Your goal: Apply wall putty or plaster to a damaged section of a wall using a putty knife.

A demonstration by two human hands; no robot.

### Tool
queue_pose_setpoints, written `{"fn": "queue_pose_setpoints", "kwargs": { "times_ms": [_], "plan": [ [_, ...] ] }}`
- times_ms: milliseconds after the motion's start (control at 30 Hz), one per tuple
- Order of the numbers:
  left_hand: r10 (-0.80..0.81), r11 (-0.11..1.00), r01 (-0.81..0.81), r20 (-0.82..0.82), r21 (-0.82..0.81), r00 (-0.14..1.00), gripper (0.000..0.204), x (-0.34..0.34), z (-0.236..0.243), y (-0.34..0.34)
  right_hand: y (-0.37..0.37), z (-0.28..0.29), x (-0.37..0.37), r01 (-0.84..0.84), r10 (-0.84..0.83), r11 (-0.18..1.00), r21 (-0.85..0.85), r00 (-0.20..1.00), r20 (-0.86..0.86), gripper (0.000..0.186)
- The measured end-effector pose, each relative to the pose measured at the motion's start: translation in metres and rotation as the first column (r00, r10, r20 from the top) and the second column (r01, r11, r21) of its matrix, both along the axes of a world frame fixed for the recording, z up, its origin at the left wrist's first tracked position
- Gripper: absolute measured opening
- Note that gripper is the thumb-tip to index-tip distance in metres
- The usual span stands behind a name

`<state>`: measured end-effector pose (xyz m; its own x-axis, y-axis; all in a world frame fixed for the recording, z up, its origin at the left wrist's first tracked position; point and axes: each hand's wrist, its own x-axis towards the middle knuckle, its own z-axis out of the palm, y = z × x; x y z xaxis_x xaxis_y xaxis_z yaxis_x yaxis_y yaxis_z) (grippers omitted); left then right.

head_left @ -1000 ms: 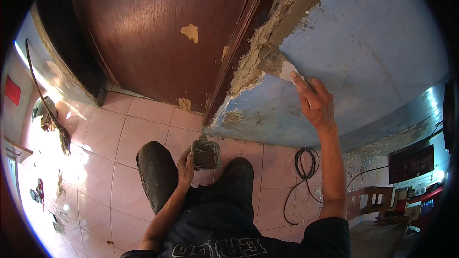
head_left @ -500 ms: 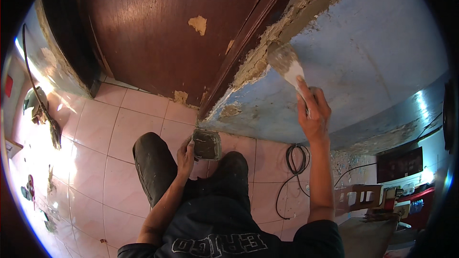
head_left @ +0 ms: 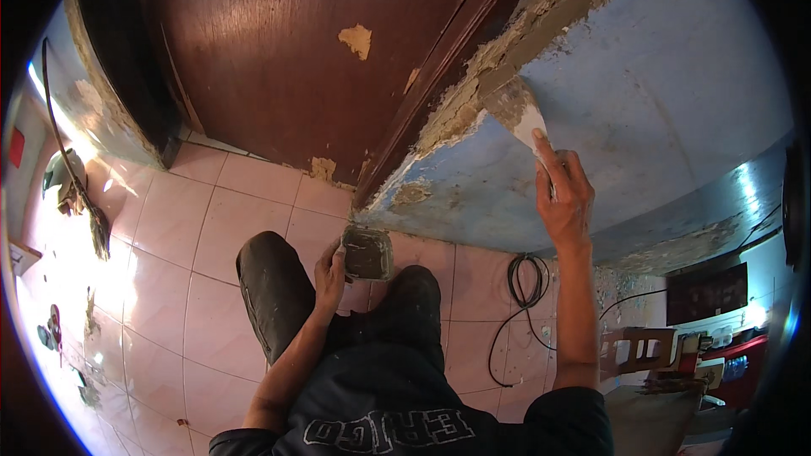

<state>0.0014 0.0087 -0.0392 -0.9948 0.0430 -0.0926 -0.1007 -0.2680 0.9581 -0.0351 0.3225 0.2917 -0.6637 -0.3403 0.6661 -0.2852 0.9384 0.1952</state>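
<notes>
My right hand (head_left: 564, 197) grips a putty knife (head_left: 517, 111), its index finger stretched along the pale handle. The blade, smeared with grey mortar, lies against the strip of wet mortar (head_left: 541, 38) between the dark wooden door frame (head_left: 422, 97) and the blue wall (head_left: 650, 67). That strip is smooth further up and rough and crumbly lower down. Above my knees, my left hand (head_left: 330, 274) is closed on the side of a small square tub (head_left: 369, 253) with grey mortar inside. Part of the left fingers is hidden by the tub.
A brown door (head_left: 287, 42) with chipped patches stands ahead. Black cable (head_left: 528, 283) lies coiled on the pink tiled floor (head_left: 232, 236) at the wall's foot. A broom (head_left: 95, 228) leans at the far left. Wooden furniture (head_left: 634, 348) stands at the right.
My right hand and the putty knife have shifted slightly right, the blade still against the mortar. My left hand and the tub have hardly moved.
</notes>
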Motion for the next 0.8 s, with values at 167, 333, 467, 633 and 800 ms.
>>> {"fn": "queue_pose_setpoints", "kwargs": {
  "times_ms": [167, 333, 467, 633, 800],
  "plan": [
    [0.029, 1.000, -0.030, -0.004, -0.006, 1.000, 0.052, -0.005, -0.010, 0.008, 0.014, -0.005, 0.023, 0.035, -0.034, 0.998, -0.054, 0.999, 0.010, 0.062],
    [-0.011, 0.999, 0.011, -0.003, -0.033, 1.000, 0.050, -0.002, 0.001, 0.002, -0.011, 0.003, 0.009, -0.026, 0.025, 0.999, -0.036, 0.999, -0.039, 0.063],
    [0.015, 1.000, -0.014, 0.035, -0.028, 0.999, 0.049, -0.003, 0.006, 0.005, -0.019, 0.020, -0.005, -0.036, 0.036, 0.999, 0.005, 0.998, -0.047, 0.062],
    [0.015, 1.000, -0.014, 0.052, -0.012, 0.999, 0.049, -0.001, 0.008, 0.002, -0.001, 0.018, -0.003, -0.019, 0.019, 1.000, 0.009, 0.999, -0.027, 0.063],
    [0.011, 1.000, -0.010, 0.051, -0.012, 0.999, 0.050, -0.003, 0.008, 0.005, 0.015, 0.009, 0.023, 0.041, -0.043, 0.998, -0.049, 0.998, -0.046, 0.062]
  ]
}}
